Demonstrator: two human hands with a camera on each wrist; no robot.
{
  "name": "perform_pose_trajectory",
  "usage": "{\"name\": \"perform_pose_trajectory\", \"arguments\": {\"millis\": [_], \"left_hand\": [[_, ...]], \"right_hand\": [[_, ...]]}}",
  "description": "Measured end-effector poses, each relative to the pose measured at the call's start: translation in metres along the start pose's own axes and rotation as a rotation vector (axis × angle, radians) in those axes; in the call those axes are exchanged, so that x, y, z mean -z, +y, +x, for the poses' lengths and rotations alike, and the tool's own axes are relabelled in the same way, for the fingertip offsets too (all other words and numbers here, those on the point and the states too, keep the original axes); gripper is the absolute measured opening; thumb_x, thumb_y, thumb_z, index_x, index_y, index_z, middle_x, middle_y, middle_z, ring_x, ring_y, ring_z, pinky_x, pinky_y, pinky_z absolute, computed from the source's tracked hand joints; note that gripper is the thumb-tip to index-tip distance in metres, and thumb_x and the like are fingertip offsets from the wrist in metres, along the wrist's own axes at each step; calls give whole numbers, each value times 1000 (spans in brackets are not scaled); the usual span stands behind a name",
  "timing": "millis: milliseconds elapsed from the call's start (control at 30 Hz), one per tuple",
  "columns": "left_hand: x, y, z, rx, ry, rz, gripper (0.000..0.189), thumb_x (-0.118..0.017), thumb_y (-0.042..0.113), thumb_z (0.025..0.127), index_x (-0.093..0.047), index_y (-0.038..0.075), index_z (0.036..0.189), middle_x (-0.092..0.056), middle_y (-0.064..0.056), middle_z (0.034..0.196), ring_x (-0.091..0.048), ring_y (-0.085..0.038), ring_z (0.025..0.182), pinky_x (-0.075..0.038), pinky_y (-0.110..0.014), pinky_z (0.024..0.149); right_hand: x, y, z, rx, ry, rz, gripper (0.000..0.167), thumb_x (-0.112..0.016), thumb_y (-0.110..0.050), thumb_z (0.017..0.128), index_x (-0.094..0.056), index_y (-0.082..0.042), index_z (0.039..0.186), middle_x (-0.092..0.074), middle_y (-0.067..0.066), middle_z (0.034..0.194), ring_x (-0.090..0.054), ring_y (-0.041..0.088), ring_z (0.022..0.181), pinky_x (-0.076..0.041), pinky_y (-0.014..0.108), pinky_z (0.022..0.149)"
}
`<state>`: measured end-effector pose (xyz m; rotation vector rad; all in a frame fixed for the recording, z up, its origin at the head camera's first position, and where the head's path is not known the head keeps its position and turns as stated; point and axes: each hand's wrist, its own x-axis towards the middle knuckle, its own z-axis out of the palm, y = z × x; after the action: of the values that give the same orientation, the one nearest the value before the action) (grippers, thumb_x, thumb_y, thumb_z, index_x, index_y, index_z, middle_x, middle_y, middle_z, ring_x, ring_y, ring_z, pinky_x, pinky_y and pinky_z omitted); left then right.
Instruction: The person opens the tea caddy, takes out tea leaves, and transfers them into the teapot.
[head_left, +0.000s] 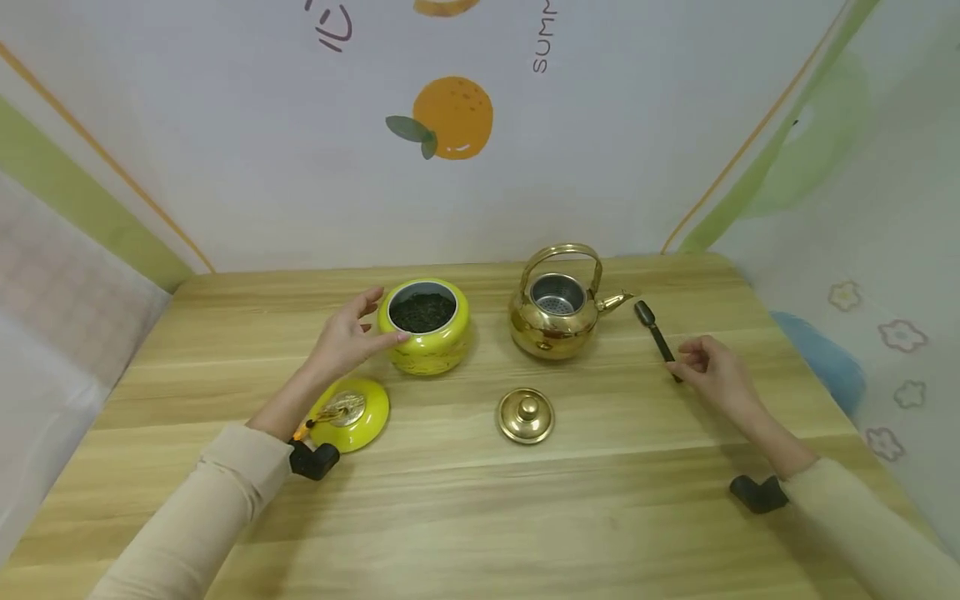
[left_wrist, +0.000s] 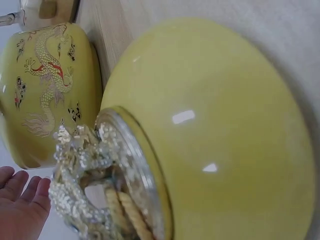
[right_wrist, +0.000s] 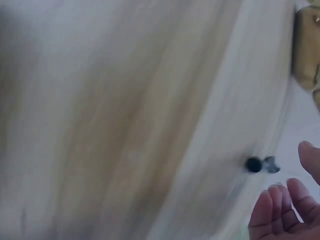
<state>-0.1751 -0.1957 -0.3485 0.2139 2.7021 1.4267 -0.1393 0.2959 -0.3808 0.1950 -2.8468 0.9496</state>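
Note:
A yellow jar [head_left: 429,354] of dark tea leaves stands uncovered at the back, its dragon pattern showing on the jar [left_wrist: 50,95] in the left wrist view. My left hand [head_left: 347,337] is spread at its left side, the thumb by the front rim and the other fingers loosely extended. Below that wrist lies the jar's yellow lid [head_left: 372,423] with a metallic ornamental knob and cord. On the right, my right hand [head_left: 716,379] hovers at the handle end of a dark scoop [head_left: 662,341]. Thumb and fingers of the right hand [right_wrist: 280,212] are apart in the right wrist view.
A gold teapot [head_left: 549,337] with a raised handle and metal strainer stands right of the jar, spout toward the scoop. Its round gold lid [head_left: 527,417] lies in front of it on the wooden table [head_left: 450,517]. A printed white wall covering [head_left: 300,192] rises behind.

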Motion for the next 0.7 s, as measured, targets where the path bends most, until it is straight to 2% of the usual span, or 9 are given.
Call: {"name": "perform_pose_trajectory", "arguments": {"millis": [100, 200, 400, 567, 700], "left_hand": [[0, -1, 1, 14, -15, -17, 92, -75, 31, 80, -20, 4, 149, -25, -18, 152, -33, -40, 134, -33, -51, 108], [-2, -2, 3, 30, -31, -48, 90, -74, 29, 81, -21, 4, 149, -26, -18, 152, -35, -42, 132, -35, -50, 107], [-6, -5, 3, 43, -51, -106, 84, -73, 24, 84, -24, 4, 148, -28, -17, 152, -40, -42, 129, -43, -44, 102], [-6, -5, 2, 31, -43, -133, 82, -72, 20, 84, -23, 2, 148, -27, -20, 151, -37, -42, 131, -40, -44, 104], [-6, -5, 2, 24, -37, -150, 82, -72, 19, 84, -22, 1, 148, -26, -20, 152, -35, -41, 133, -39, -42, 106]], "right_hand": [[1, 7, 1, -50, -71, -34, 37, -67, -15, 88, -54, 13, 107, -63, 28, 94, -61, 35, 82, -48, 23, 61], [2, 12, 3, -92, -127, -62, 42, -67, -22, 88, -53, 13, 108, -64, 25, 91, -60, 33, 80, -46, 29, 62], [2, 18, 10, -128, -197, -121, 39, -64, -25, 90, -55, 11, 101, -61, 20, 86, -57, 28, 76, -43, 29, 61], [5, 20, 14, -111, -233, -148, 31, -62, -19, 90, -57, 11, 94, -62, 22, 83, -57, 27, 71, -45, 31, 58], [8, 22, 16, -129, -245, -158, 31, -59, -18, 91, -57, 13, 91, -62, 20, 79, -55, 22, 65, -44, 29, 53]]}}
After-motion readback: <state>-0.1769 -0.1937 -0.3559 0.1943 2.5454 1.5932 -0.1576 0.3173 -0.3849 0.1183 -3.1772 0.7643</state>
